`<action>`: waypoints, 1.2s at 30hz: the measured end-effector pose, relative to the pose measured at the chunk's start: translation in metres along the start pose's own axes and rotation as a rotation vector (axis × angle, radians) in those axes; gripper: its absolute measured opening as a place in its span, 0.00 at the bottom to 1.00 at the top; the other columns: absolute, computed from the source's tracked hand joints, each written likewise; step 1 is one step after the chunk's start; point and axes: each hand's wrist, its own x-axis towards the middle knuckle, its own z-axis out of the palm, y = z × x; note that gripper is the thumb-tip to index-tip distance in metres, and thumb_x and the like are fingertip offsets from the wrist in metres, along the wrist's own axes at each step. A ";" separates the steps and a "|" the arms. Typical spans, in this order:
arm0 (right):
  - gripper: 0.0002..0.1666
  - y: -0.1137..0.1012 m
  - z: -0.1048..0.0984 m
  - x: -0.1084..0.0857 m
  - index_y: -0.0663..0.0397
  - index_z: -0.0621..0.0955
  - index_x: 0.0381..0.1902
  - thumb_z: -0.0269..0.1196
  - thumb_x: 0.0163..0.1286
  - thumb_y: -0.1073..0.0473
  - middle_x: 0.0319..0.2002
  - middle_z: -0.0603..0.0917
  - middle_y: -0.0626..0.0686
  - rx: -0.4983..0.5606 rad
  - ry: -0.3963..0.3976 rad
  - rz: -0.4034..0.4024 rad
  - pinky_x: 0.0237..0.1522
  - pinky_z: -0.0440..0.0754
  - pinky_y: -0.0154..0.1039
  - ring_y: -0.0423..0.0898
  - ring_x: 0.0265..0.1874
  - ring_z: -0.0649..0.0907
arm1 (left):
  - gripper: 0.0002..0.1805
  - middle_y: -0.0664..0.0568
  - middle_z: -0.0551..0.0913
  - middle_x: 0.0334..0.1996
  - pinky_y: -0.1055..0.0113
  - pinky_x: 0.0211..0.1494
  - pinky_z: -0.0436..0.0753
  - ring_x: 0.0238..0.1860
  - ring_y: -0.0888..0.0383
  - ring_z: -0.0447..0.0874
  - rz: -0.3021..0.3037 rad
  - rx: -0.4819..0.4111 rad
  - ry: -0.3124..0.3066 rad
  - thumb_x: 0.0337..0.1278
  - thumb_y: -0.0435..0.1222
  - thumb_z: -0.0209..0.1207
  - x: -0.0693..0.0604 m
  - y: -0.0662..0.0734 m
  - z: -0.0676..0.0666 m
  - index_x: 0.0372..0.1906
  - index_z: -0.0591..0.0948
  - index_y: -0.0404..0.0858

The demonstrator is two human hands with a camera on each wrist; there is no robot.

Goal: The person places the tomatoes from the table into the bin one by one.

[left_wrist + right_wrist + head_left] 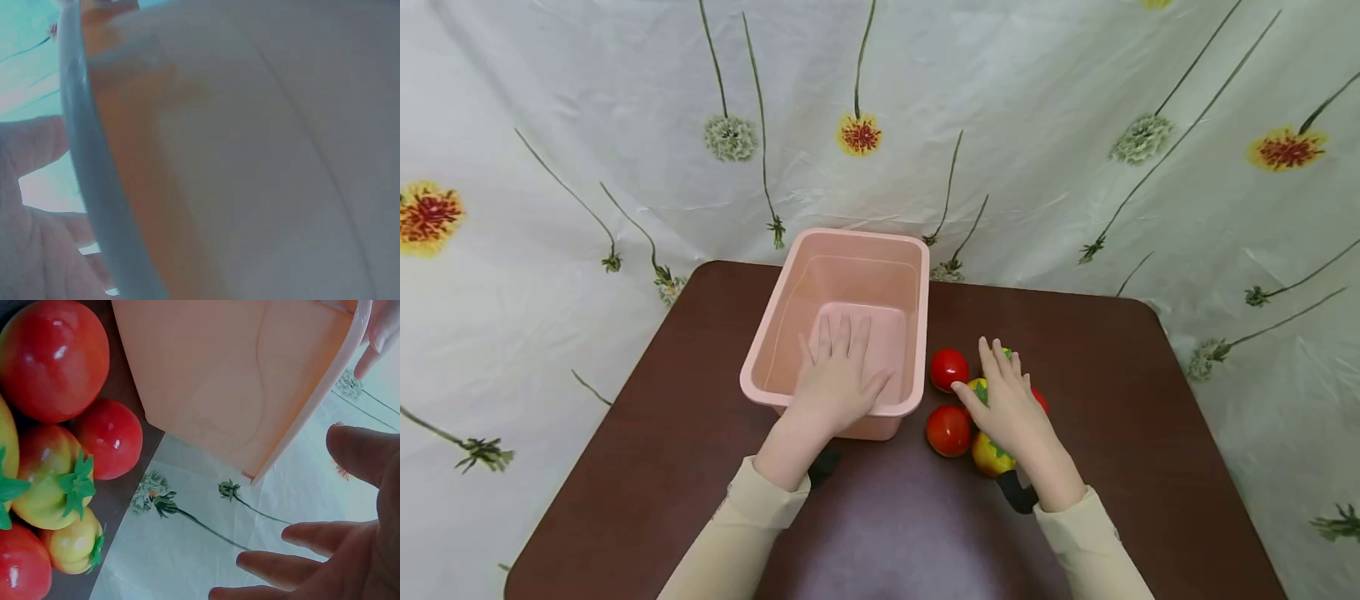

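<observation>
A pink plastic basin (pixel 923 333) stands on the table. My left hand (pixel 835 385) is above its near rim, fingers straight and spread over the inside; whether it touches the rim I cannot tell. To the basin's right lie several shiny tomatoes, among them a red tomato (pixel 949 369) and another red tomato (pixel 948 431). Yellow-orange tomato-like fruits (pixel 47 478) with green leafy tops lie among them. Above this group hovers my right hand (pixel 1011 412), its fingers extended and thumb out, with nothing held. It partly hides the fruits in the head view.
The dark brown table (pixel 1097 400) has rounded far corners. A white floral cloth (pixel 1030 108) hangs behind it and along both sides. Near the right wrist, a black strap-like piece (pixel 1017 493) shows beside the fruits.
</observation>
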 end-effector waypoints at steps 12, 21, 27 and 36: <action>0.47 0.015 0.003 -0.010 0.57 0.49 0.79 0.54 0.74 0.41 0.78 0.49 0.66 0.027 -0.023 0.074 0.71 0.51 0.69 0.71 0.75 0.47 | 0.49 0.29 0.45 0.77 0.27 0.72 0.39 0.76 0.28 0.34 -0.053 -0.039 0.058 0.65 0.53 0.55 -0.010 -0.034 -0.015 0.79 0.45 0.34; 0.48 0.026 0.006 -0.020 0.60 0.50 0.78 0.54 0.73 0.41 0.78 0.48 0.65 0.047 -0.044 0.116 0.66 0.59 0.72 0.71 0.75 0.48 | 0.50 0.28 0.42 0.76 0.25 0.70 0.37 0.76 0.27 0.30 -0.125 -0.071 0.077 0.65 0.53 0.55 -0.021 -0.064 -0.023 0.79 0.43 0.34; 0.49 0.034 0.010 -0.025 0.61 0.48 0.79 0.54 0.74 0.41 0.78 0.45 0.68 0.057 -0.062 0.142 0.67 0.58 0.72 0.71 0.75 0.47 | 0.51 0.27 0.39 0.76 0.25 0.69 0.38 0.75 0.26 0.29 -0.175 -0.117 0.049 0.66 0.54 0.54 -0.028 -0.080 -0.026 0.79 0.41 0.33; 0.48 0.040 0.014 -0.029 0.62 0.50 0.78 0.56 0.73 0.43 0.77 0.49 0.68 0.046 -0.068 0.166 0.66 0.62 0.71 0.70 0.73 0.56 | 0.52 0.23 0.38 0.75 0.24 0.67 0.48 0.73 0.21 0.38 -0.193 -0.154 0.042 0.67 0.55 0.53 -0.032 -0.097 -0.029 0.78 0.37 0.32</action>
